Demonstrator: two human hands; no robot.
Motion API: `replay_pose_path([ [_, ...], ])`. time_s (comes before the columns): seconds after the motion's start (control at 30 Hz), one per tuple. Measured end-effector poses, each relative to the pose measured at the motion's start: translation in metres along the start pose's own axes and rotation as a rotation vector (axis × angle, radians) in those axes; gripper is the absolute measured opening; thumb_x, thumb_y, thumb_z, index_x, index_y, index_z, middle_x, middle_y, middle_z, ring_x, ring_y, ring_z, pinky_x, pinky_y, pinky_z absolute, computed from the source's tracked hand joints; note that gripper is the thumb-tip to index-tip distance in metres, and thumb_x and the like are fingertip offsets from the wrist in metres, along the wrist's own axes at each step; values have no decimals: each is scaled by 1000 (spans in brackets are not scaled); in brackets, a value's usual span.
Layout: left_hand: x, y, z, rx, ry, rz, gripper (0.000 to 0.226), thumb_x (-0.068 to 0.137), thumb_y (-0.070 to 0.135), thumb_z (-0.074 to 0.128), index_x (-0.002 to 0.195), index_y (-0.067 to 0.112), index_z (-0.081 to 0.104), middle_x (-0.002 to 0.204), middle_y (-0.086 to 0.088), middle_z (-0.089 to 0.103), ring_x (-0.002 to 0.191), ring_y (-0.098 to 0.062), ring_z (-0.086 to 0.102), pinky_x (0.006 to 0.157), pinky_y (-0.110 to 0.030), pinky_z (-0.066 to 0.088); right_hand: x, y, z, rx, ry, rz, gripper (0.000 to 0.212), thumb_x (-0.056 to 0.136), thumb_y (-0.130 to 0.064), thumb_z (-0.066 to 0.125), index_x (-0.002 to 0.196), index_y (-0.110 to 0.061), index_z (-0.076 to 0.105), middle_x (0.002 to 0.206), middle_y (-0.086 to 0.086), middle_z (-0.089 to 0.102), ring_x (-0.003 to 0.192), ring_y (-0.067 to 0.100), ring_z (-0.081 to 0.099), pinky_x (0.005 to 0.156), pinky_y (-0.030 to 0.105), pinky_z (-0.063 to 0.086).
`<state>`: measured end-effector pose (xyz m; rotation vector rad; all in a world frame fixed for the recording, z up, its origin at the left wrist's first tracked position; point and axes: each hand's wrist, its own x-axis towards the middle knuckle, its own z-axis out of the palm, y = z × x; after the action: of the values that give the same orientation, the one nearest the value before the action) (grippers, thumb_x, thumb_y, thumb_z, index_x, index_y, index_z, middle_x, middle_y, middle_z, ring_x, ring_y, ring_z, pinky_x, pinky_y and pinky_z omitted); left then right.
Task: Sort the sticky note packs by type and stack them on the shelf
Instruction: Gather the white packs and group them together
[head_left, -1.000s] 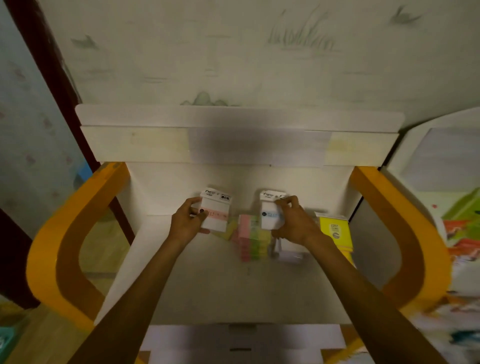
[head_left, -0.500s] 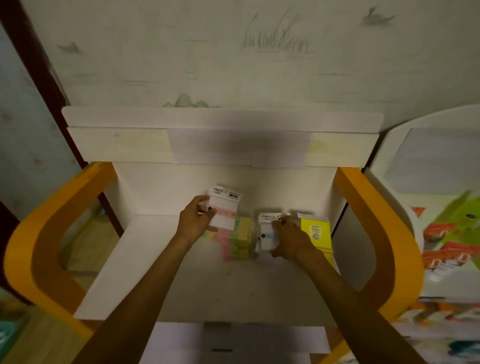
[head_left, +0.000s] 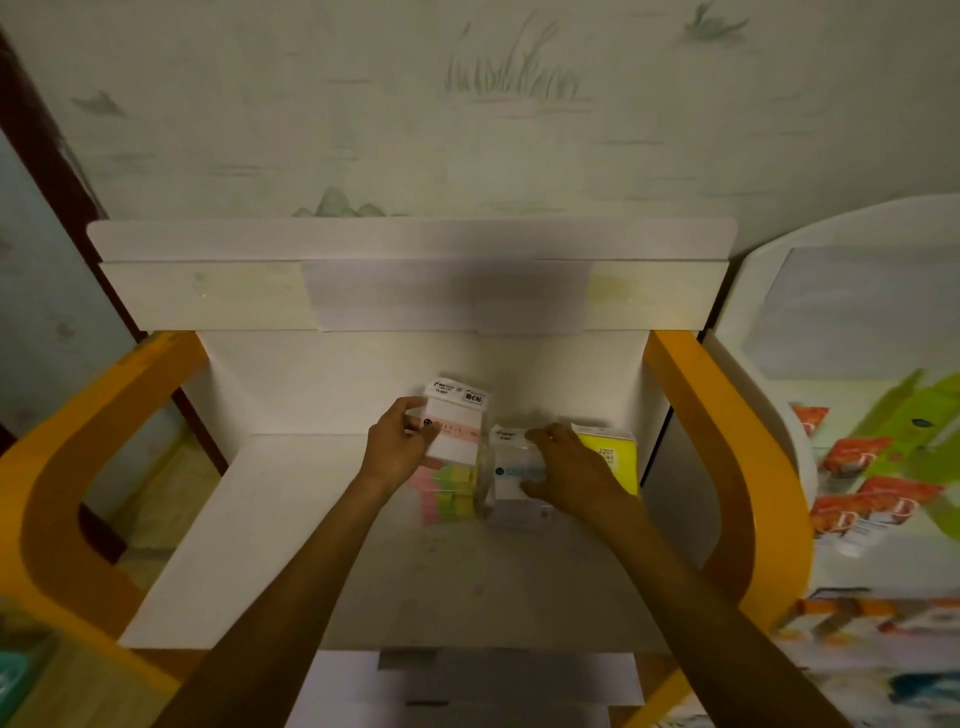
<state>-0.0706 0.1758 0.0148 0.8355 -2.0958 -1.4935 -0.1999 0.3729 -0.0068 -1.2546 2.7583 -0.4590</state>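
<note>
My left hand (head_left: 397, 447) grips a white pack with a pink band (head_left: 456, 423), held upright above the white shelf (head_left: 291, 525). Under it lies a pack of pink, yellow and green notes (head_left: 451, 493). My right hand (head_left: 566, 470) rests on a white pack with a blue band (head_left: 514, 467), which sits low on a pile of clear-wrapped packs on the shelf; fingers curl over its top and right side. A yellow pack (head_left: 613, 457) stands just right of that hand, near the shelf's right wall.
Orange curved side panels (head_left: 727, 441) flank the shelf, with a white back wall (head_left: 415, 379) behind. A second display stand with printed cartons (head_left: 872, 457) is at the right. The left and front parts of the shelf surface hold nothing.
My right hand has lowered the blue-banded pack from mid-air down onto the pile beside the yellow pack. The left hand keeps the pink-banded pack raised, hardly moved.
</note>
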Motion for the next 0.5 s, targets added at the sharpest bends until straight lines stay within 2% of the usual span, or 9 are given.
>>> replay_pose_path([
  [0.07, 0, 3, 9, 12, -13, -2, 40, 90, 10, 62, 128, 12, 50, 105, -13, 57, 89, -26, 63, 52, -31, 59, -1, 7, -9, 40, 41, -10, 69, 81, -39, 69, 140, -22, 38, 138, 2, 42, 123, 21, 45, 93, 35, 47],
  [0.33, -5, 8, 52, 121, -85, 15, 40, 91, 14, 62, 128, 12, 47, 107, -12, 57, 89, -26, 64, 58, -33, 60, -4, 33, -34, 85, 142, -41, 55, 90, -35, 58, 140, -24, 39, 140, 0, 42, 122, 17, 43, 88, 31, 46],
  [0.5, -12, 8, 76, 112, -173, -22, 45, 92, 14, 60, 132, 11, 40, 102, -9, 59, 68, -19, 66, 43, -22, 53, -7, 44, -39, 90, 151, -16, 52, 92, -32, 56, 141, -21, 39, 141, 2, 41, 125, 19, 42, 90, 32, 45],
])
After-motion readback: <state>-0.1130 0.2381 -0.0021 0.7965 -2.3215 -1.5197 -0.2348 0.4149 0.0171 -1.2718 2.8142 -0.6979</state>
